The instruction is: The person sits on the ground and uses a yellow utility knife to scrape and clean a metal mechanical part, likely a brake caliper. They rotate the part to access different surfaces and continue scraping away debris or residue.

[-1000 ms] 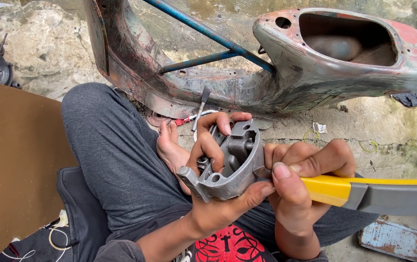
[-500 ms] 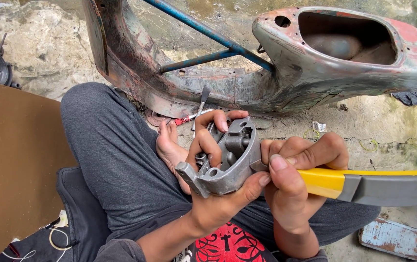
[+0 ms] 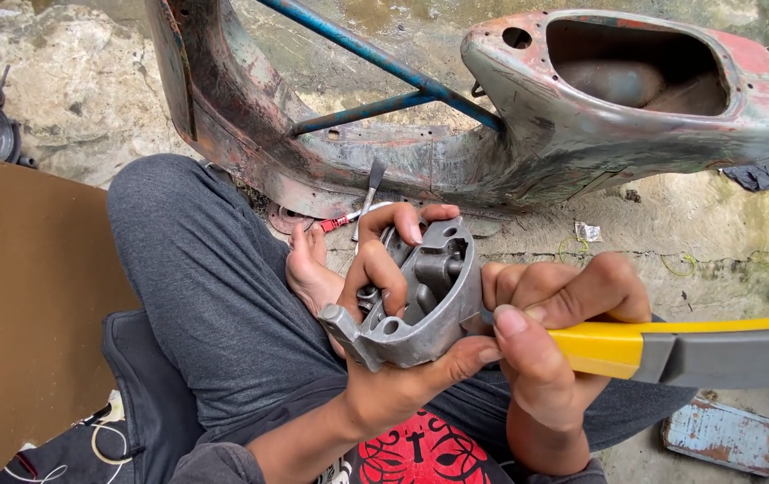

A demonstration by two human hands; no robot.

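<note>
Fingers: left hand (image 3: 375, 296) wrapped round the grey cast-metal housing (image 3: 425, 300), thumb under its rim; right hand (image 3: 554, 332) clenched tight on the yellow-and-grey tool handle (image 3: 680, 350).
Scooter frame (image 3: 510, 108): big, rusty, stripped, lying on the ground ahead, blue bar across it.
Brown board (image 3: 26, 305): flat at left.
Housing: over the lap, open side tilted up and away, long axis upper right to lower left.
Handle: lies roughly level, running off right, front end at the housing.
Blue plate (image 3: 729, 439): worn rectangle, lower right.
Screwdriver (image 3: 357, 211): red-handled, just beyond the left hand.
</note>
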